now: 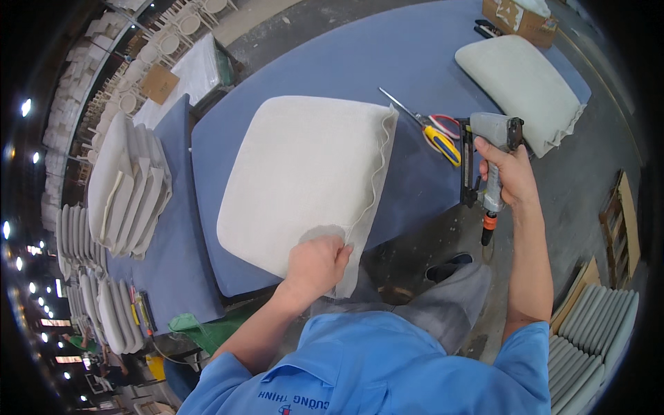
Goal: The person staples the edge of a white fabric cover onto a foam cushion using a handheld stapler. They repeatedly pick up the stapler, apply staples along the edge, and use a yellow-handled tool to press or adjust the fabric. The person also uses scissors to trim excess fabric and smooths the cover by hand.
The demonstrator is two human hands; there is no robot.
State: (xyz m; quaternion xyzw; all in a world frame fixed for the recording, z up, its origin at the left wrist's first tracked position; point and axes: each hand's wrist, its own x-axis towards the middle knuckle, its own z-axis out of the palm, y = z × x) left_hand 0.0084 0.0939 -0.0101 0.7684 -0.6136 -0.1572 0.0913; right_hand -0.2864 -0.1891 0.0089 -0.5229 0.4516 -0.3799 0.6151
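A cream fabric-covered seat cushion (297, 173) lies on the blue table (339, 66) in front of me. Along its right side runs a loose, wavy flap of fabric. My left hand (315, 266) is closed on that fabric at the near right corner, thumb against the edge. Off the table's right edge, my right hand (510, 169) grips the grey handle of a pneumatic staple gun (492, 126), raised and apart from the cushion. Between cushion and gun lie scissors (448, 126) with red handles and a yellow-handled tool (443, 144).
Another cream cushion (522, 86) rests at the far right of the table, near a cardboard box (522, 21). Stacked cushion covers (131, 187) stand at left on a second blue surface (176, 277). More grey cushions (595, 332) are piled at lower right, beside a wooden pallet (620, 225).
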